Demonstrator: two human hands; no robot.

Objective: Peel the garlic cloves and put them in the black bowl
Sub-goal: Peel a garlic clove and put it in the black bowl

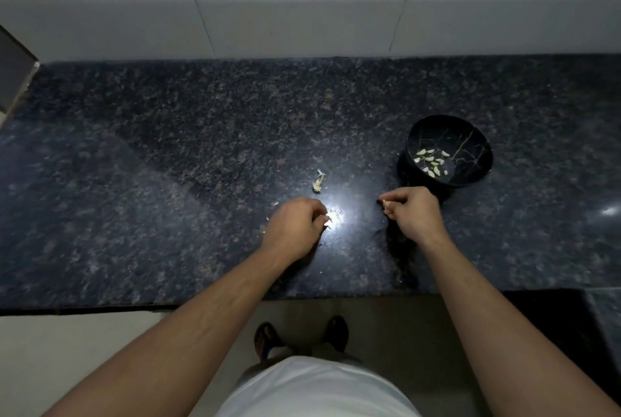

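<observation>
Left hand [295, 227], nearer the front edge of the dark speckled granite tabletop [168, 164]: fingers curled over papery skin scraps; whether it pinches anything, cannot tell. Right hand [415, 213] pinches a small pale garlic clove [387, 204]. Advice: check skin fully off, then drop it into the round black marbled bowl [470, 134] toward the right rear, peeled cloves inside.

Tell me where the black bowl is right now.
In the head view the black bowl sits on the granite counter to the right, just beyond the right hand, with peeled garlic cloves inside it.
</observation>
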